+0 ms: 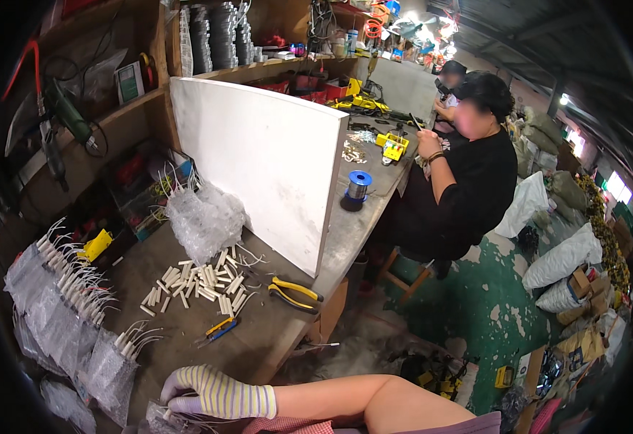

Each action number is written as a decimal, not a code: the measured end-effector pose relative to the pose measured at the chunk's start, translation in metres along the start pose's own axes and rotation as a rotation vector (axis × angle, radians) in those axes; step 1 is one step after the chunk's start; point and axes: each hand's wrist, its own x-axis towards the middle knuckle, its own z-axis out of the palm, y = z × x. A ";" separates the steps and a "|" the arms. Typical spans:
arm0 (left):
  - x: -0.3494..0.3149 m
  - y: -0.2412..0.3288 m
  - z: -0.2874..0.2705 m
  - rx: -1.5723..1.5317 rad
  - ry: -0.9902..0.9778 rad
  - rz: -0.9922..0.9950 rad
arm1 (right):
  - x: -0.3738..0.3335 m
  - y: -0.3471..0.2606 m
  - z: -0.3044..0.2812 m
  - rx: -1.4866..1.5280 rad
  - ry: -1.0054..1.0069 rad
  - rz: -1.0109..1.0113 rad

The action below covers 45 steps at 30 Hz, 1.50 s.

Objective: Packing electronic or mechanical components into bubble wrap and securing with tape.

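Observation:
My right hand [211, 392], in a striped knit glove, reaches in at the bottom edge with its fingers curled in a pinch. Under the fingertips is a small white-wired part at the mouth of a clear bubble-wrap bag [163, 424]; the hand hides most of the hold. My left hand is out of view. To the left stand filled bubble-wrap bags [60, 329], white pieces with thin wires poking from their tops. Short cream-coloured tubes [204, 278] lie heaped on the workbench [186, 354], beside a large bubble-wrap bundle [204, 217].
Yellow-and-black pliers [295, 293] and small blue-and-orange cutters [221, 330] lie near the heap. A white board [258, 159] stands upright across the bench. Beyond it are a solder spool [357, 189] and a seated co-worker [468, 173]. A drill [70, 112] hangs at the shelves.

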 end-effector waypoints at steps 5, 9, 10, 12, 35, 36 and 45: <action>-0.007 -0.003 0.001 0.015 -0.002 -0.034 | -0.002 -0.002 0.012 0.113 -0.095 0.174; -0.015 -0.014 -0.008 0.014 0.009 -0.112 | -0.016 0.002 0.027 0.090 -0.247 0.201; -0.018 -0.015 -0.011 0.005 0.018 -0.151 | -0.019 -0.003 0.026 0.251 -0.311 0.252; -0.014 -0.014 -0.014 0.029 0.021 -0.239 | -0.020 0.003 0.022 0.562 -0.388 0.400; 0.013 -0.016 0.006 -0.119 -0.204 -0.199 | 0.068 0.027 -0.118 -1.388 0.278 -0.189; 0.015 -0.010 0.010 -0.070 -0.193 -0.157 | 0.063 0.013 -0.098 -1.384 0.258 -0.191; 0.043 0.001 0.031 0.050 -0.271 0.057 | -0.010 -0.012 -0.024 -0.089 0.105 0.322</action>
